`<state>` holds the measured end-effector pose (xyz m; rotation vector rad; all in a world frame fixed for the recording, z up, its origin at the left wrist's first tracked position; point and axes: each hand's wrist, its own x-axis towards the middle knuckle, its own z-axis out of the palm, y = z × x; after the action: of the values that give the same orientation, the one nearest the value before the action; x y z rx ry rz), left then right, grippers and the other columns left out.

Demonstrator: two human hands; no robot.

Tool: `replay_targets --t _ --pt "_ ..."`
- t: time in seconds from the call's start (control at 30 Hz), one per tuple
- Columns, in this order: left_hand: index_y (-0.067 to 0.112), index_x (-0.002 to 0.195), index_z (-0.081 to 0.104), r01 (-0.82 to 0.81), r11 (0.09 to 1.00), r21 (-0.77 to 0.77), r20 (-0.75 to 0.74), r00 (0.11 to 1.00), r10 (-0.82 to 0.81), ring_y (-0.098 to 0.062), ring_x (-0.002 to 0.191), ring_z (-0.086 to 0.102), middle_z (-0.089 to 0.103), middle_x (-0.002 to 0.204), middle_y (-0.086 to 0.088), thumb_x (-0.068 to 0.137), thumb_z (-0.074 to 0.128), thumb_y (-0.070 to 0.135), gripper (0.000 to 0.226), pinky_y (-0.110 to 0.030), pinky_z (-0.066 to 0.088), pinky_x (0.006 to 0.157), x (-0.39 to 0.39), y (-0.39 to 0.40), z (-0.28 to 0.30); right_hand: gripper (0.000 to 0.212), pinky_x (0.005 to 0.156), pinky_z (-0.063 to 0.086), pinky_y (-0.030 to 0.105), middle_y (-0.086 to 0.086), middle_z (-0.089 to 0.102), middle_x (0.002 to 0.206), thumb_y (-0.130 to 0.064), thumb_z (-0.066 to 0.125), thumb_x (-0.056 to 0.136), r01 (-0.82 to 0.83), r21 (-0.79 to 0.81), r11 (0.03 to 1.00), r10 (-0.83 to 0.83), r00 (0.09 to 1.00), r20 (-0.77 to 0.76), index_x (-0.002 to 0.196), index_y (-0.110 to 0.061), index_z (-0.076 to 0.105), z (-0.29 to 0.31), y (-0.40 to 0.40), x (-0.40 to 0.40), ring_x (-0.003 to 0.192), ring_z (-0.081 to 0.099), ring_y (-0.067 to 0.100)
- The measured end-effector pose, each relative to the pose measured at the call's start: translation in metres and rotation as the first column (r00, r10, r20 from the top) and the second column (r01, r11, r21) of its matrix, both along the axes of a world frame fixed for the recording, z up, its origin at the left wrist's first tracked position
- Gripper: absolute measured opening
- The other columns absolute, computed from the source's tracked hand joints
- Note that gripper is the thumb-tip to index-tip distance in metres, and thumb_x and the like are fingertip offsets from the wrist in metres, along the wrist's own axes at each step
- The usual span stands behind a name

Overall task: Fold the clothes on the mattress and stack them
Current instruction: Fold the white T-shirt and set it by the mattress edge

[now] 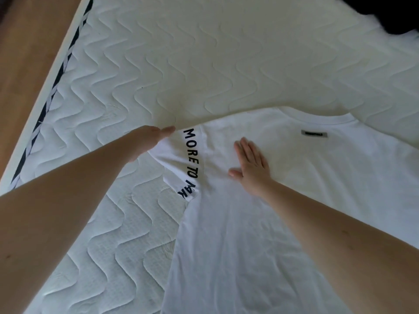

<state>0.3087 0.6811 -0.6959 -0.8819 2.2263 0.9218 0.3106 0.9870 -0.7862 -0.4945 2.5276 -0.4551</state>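
The right hand (pixel 250 165) lay flat, fingers straight, pressing on the chest of a white T-shirt (pixel 260 234) spread on the quilted mattress (pixel 181 53). The left hand (pixel 148 141) reached to the sleeve (pixel 179 164) just left of the right hand, fingers extended along its outer edge; whether it pinched the cloth could not be told. Black lettering ran down the sleeve between the two hands. A small grey label (pixel 314 133) sat beyond the right hand, near the collar. A dark garment (pixel 385 12) lay well beyond, at the far right. To fold well, the pressing hand should probably anchor the shoulder line while the other carries the sleeve inward, smoothing wrinkles first.
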Motion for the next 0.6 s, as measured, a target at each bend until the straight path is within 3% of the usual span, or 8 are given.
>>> replay_targets --t 0.1,0.2,0.3,0.4,0.47,0.53,0.57,0.6 --pt "0.026 0.129 0.048 0.021 0.982 0.187 0.019 0.999 -0.025 -0.027 0.116 0.051 0.055 0.126 -0.002 0.048 0.075 0.071 0.096 -0.038 0.044 0.088 0.023 -0.004 -0.008 0.083 0.117 -0.010 0.029 -0.010 -0.022 0.161 -0.047 0.046 0.098 0.015 -0.016 1.000 -0.016 1.000 -0.014 0.155 -0.030 -0.011 0.002 -0.001 -0.001 0.147 -0.021 0.009" --pt "0.033 0.114 0.062 0.130 0.980 0.152 -0.026 0.992 -0.127 -0.018 0.107 0.058 0.067 0.103 0.013 0.040 0.086 0.056 0.081 -0.027 0.041 0.082 0.040 -0.014 -0.014 0.086 0.118 -0.007 0.030 -0.010 -0.018 0.162 -0.045 0.052 0.096 0.022 -0.028 0.999 -0.022 1.000 -0.017 0.155 -0.028 -0.008 0.002 -0.001 -0.003 0.148 -0.017 0.010" --pt "0.033 0.107 0.068 0.189 0.972 0.140 -0.005 0.982 -0.190 -0.016 0.108 0.057 0.069 0.100 0.016 0.053 0.088 0.048 0.060 -0.033 0.035 0.095 0.039 -0.021 -0.007 0.087 0.119 -0.006 0.030 -0.009 -0.017 0.162 -0.045 0.052 0.096 0.021 -0.018 1.000 -0.022 0.999 -0.028 0.155 -0.026 -0.008 0.000 -0.001 -0.006 0.148 -0.016 0.010" --pt "0.024 0.114 0.068 0.045 0.896 0.442 -0.067 0.998 -0.017 -0.021 0.119 0.058 0.072 0.114 0.005 0.066 0.080 0.032 0.050 -0.037 0.033 0.108 0.035 -0.024 0.007 0.086 0.118 -0.006 0.031 -0.008 -0.017 0.162 -0.045 0.052 0.096 0.021 -0.025 0.999 -0.022 0.999 -0.030 0.155 -0.027 -0.008 -0.001 -0.001 -0.003 0.149 -0.016 0.011" --pt "0.020 0.117 0.067 -0.013 0.842 0.539 -0.059 0.997 0.054 -0.024 0.114 0.063 0.071 0.117 -0.002 0.073 0.076 0.029 0.046 -0.037 0.043 0.101 0.032 -0.025 0.015 0.085 0.118 -0.006 0.030 -0.009 -0.017 0.162 -0.044 0.052 0.096 0.023 -0.035 0.999 -0.024 0.999 -0.032 0.156 -0.027 -0.007 -0.001 0.000 -0.002 0.148 -0.016 0.011" --pt "0.021 0.105 0.071 -0.005 0.926 0.378 -0.062 0.998 0.031 -0.024 0.095 0.069 0.073 0.104 -0.006 0.077 0.076 0.038 0.033 -0.031 0.050 0.079 0.031 -0.023 0.019 0.085 0.118 -0.005 0.030 -0.009 -0.016 0.163 -0.044 0.053 0.096 0.023 -0.038 0.999 -0.024 0.999 -0.029 0.156 -0.027 -0.006 -0.001 0.000 -0.003 0.149 -0.015 0.011" --pt "0.020 0.095 0.071 0.047 0.985 0.164 -0.089 0.995 -0.033 -0.024 0.084 0.068 0.073 0.092 -0.007 0.079 0.074 0.045 0.030 -0.030 0.048 0.069 0.032 -0.024 0.017 0.086 0.118 -0.005 0.030 -0.008 -0.016 0.163 -0.044 0.053 0.096 0.023 -0.037 0.999 -0.024 0.999 -0.029 0.156 -0.027 -0.005 -0.001 0.000 -0.003 0.149 -0.015 0.011" --pt "0.017 0.086 0.070 0.098 0.989 -0.110 -0.129 0.985 -0.112 -0.023 0.078 0.065 0.070 0.080 -0.006 0.082 0.070 0.051 0.034 -0.029 0.044 0.062 0.034 -0.025 0.013 0.086 0.118 -0.004 0.031 -0.008 -0.015 0.163 -0.043 0.054 0.096 0.024 -0.034 0.999 -0.025 0.999 -0.029 0.156 -0.027 -0.005 -0.001 0.000 -0.003 0.149 -0.015 0.012"
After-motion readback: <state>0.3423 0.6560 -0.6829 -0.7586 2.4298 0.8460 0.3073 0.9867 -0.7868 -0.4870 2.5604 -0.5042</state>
